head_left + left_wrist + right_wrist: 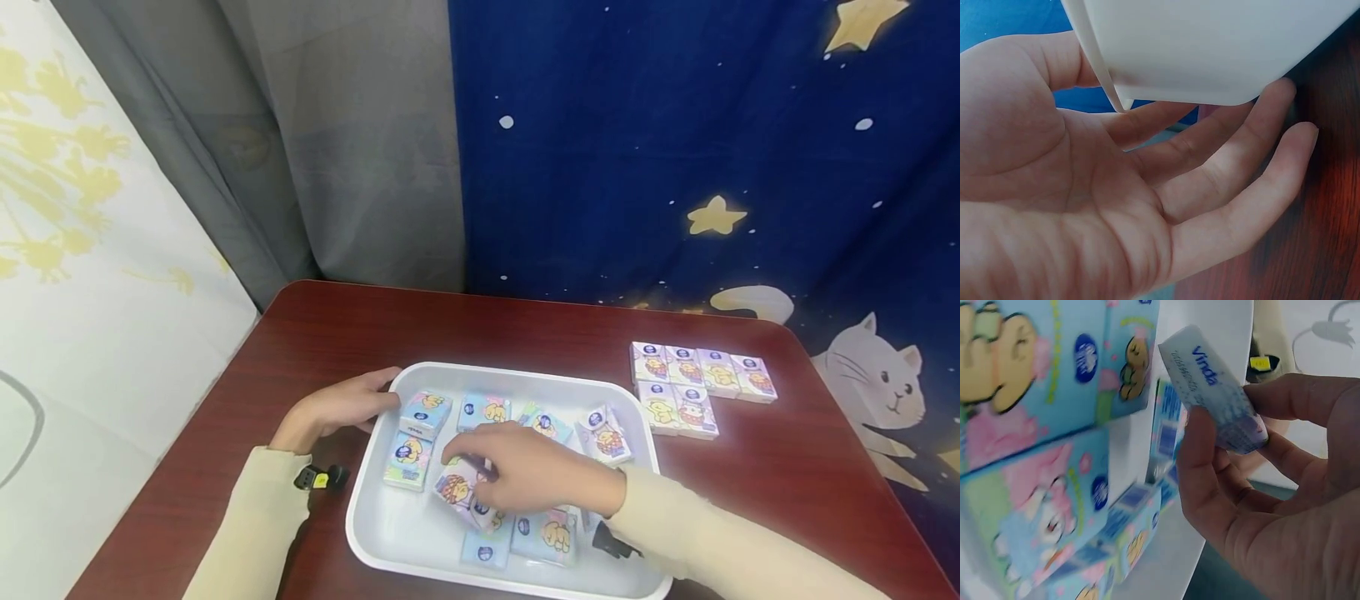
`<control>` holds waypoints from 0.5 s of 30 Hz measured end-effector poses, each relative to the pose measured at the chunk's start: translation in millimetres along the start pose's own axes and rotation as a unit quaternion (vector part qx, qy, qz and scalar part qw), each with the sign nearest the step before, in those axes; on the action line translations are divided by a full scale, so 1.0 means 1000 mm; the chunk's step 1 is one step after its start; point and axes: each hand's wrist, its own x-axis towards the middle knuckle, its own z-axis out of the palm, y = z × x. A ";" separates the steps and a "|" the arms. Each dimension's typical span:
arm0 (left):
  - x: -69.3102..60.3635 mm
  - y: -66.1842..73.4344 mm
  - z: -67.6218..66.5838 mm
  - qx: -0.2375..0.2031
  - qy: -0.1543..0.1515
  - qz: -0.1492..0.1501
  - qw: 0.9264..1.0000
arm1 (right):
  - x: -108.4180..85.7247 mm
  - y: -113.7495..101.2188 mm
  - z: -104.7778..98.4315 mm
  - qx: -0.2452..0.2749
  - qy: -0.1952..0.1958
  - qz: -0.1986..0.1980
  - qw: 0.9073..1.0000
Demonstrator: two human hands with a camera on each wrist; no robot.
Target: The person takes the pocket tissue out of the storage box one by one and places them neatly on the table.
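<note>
Smooth plastic tray (408, 533); glossy plastic-wrapped packs (543, 540); wood-grain table (480, 329); cloth curtain (592, 175)

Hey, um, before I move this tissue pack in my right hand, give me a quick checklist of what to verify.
1. Right hand has the patterned pack: ok, held between thumb and fingers.
2. Left hand is at the tray: ok, touching its far left corner; how firmly, cannot tell.
3. Held pack lifted free of the packs below: cannot tell; it overlaps one in the head view.
4. Rows on the table even: not ok, four packs in the far row, two in the near row.
5. Tray emptied: not ok, several blue packs lie inside.
</note>
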 end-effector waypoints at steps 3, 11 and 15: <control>0.000 0.000 0.000 -0.001 -0.001 0.000 1.000 | -0.007 0.007 -0.003 0.012 0.013 0.012 1.000; 0.000 0.000 0.000 -0.010 -0.008 0.002 1.000 | -0.026 0.022 -0.012 0.024 0.049 0.047 0.997; 0.000 0.000 -0.001 -0.006 -0.007 0.003 1.000 | -0.034 0.029 -0.019 0.044 0.074 0.045 0.995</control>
